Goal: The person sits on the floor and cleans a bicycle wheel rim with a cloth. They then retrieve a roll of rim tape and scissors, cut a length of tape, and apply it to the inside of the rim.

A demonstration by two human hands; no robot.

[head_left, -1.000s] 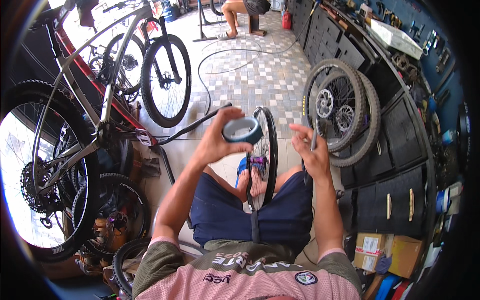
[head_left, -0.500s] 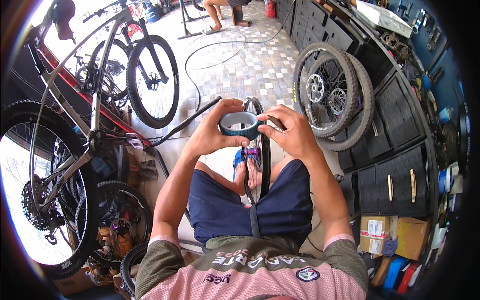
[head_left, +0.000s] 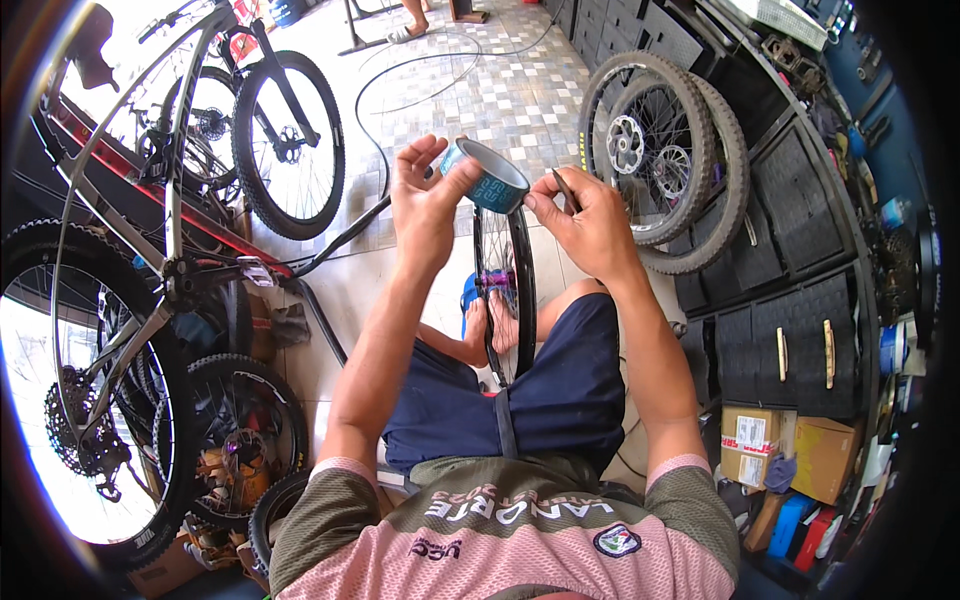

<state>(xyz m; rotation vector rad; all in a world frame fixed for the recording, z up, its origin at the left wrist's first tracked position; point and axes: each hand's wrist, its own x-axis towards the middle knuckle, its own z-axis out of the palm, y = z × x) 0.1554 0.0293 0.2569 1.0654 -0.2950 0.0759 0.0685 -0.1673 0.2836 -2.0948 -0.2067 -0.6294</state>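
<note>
Left fingers [head_left: 420, 153] half-open, thumb against the teal tape roll [head_left: 500, 192] at upper centre, grip unclear; right fingers [head_left: 547, 184] pinch its right edge beside a dark slim tool [head_left: 567, 193]. A wheel rim [head_left: 525, 290] stands below.

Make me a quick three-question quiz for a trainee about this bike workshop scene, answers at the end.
1. Which hand holds the slim dark object?
2. True or false: the left hand is well away from the tape roll.
3. What colour is the hub of the wheel right in front of the person? A yellow, B purple, C white.

Key: 1. The right hand. 2. False; its thumb is at the roll. 3. B.
</note>
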